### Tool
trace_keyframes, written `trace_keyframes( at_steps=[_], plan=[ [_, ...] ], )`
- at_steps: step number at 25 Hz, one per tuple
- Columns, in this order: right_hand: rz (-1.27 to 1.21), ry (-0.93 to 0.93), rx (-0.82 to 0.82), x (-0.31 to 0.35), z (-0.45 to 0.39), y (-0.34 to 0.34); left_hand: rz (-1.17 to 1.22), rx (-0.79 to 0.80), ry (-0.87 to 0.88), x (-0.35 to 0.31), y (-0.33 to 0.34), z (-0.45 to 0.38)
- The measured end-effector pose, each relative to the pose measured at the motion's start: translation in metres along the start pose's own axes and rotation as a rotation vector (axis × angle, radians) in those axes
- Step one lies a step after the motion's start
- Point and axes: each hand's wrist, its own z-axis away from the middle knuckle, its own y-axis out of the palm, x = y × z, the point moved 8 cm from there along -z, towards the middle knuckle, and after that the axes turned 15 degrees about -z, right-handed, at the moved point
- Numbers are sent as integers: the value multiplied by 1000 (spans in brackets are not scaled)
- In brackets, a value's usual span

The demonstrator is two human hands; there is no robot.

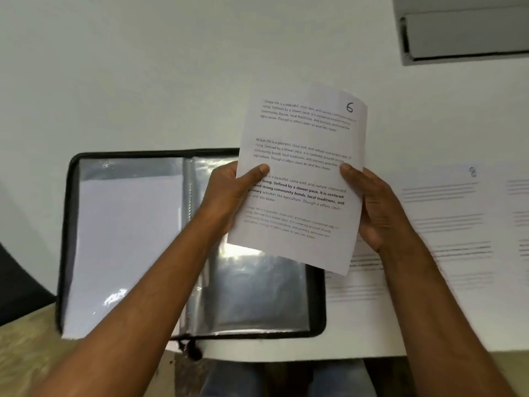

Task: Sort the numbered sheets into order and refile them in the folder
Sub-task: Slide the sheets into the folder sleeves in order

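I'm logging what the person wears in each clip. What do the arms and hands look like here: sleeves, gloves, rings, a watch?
Both forearms are bare to the frame's edge: no sleeves show. The left hand and right hand wear no gloves, and no ring or watch is visible.

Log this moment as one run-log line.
left hand: grips sheet 6 | right hand: grips sheet 6 | folder: open on table | sheet 8: on table

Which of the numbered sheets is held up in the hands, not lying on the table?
The sheet marked 6: both hands grip its side edges, above the open folder.
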Motion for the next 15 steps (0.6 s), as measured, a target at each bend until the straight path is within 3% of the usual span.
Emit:
trace_keyframes(
  at_steps=[8, 10, 12, 15],
  plan=[
    [477, -97, -32, -29, 18, 22, -194, -116, 155, 19, -61, 3],
    [546, -119, -79, -32, 16, 16, -474, -256, 297, 10, -79, -2],
    [567, -137, -123, -33, 14, 9, -915, -371, 505, 2, -85, -7],
    [521, -214, -232, -27, 15, -3, -1346, -364, 602, 20, -73, -13]
  ],
)
